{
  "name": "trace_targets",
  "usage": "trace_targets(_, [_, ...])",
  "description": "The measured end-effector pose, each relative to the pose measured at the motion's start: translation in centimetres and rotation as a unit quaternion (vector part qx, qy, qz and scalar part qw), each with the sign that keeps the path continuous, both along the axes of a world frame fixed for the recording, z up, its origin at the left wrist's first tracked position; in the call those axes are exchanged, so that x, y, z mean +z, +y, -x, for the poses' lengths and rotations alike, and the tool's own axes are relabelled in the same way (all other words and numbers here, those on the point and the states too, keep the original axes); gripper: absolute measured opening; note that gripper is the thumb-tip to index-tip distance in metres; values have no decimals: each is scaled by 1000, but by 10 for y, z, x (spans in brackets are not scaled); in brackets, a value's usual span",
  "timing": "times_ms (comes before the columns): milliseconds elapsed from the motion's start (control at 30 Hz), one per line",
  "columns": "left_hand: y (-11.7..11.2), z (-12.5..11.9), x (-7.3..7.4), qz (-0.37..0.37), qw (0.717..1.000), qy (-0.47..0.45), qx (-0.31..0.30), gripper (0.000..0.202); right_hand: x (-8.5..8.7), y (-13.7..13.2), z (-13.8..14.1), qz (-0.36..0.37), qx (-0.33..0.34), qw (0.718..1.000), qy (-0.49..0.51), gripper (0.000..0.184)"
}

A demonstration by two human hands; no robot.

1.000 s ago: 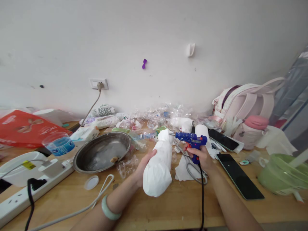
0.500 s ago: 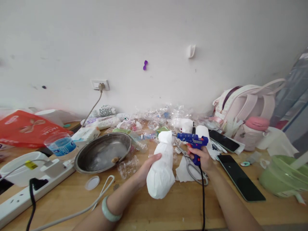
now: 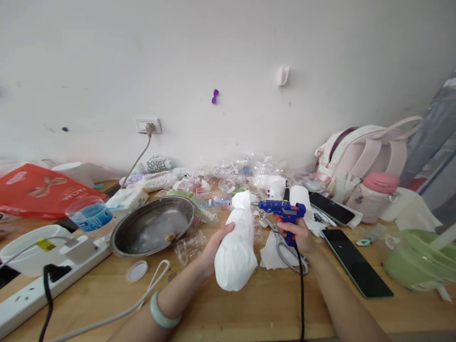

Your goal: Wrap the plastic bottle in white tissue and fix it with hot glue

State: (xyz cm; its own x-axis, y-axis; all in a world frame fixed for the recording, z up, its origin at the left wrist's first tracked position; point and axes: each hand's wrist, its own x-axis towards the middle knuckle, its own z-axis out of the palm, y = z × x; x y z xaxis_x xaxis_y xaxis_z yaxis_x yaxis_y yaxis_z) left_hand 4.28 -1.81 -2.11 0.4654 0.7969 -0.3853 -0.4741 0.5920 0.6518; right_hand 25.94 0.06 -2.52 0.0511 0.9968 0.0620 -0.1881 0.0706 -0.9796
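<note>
My left hand (image 3: 216, 247) is closed around a white paper-wrapped bottle shape (image 3: 235, 256), with a narrow neck at its far end and a rounded base toward me. My right hand (image 3: 301, 233) grips a blue hot glue gun (image 3: 283, 209) by its handle, a finger near the orange trigger. The gun points left, and its metal nozzle is at the wrapped neck; whether they touch I cannot tell. A black cord runs down from the handle. Beneath the gun lie grey-handled scissors (image 3: 283, 247) on a piece of white paper (image 3: 269, 251).
Left of the hands are a metal basin (image 3: 119, 242), a clear crumpled plastic piece (image 3: 188, 247) and a power strip (image 3: 21, 301). To the right lie a dark phone (image 3: 358, 263), another phone (image 3: 331, 209) and a green container (image 3: 420, 263). Plastic scraps line the wall, near a pink backpack (image 3: 359, 152).
The wrapped bottle shape has shifted slightly left and up and turned a little in my left hand. The glue gun has moved slightly left and down with it.
</note>
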Motion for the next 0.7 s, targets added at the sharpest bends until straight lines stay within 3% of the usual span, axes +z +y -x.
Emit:
trace_targets(133, [0, 0, 0, -1, 1000, 2, 2, 39, 2, -1, 1, -15, -6, 1000, 16, 17])
trace_targets(267, [0, -1, 0, 6, 1000, 15, -7, 42, 0, 0, 1, -60, 30, 997, 39, 14])
trace_targets(467, [-2, -4, 3, 0, 999, 34, 8, 38, -8, 3, 3, -40, 80, 996, 24, 15])
trace_targets(700, [-2, -3, 2, -17, 999, 38, -5, 42, -4, 3, 5, -32, 40, 998, 41, 13])
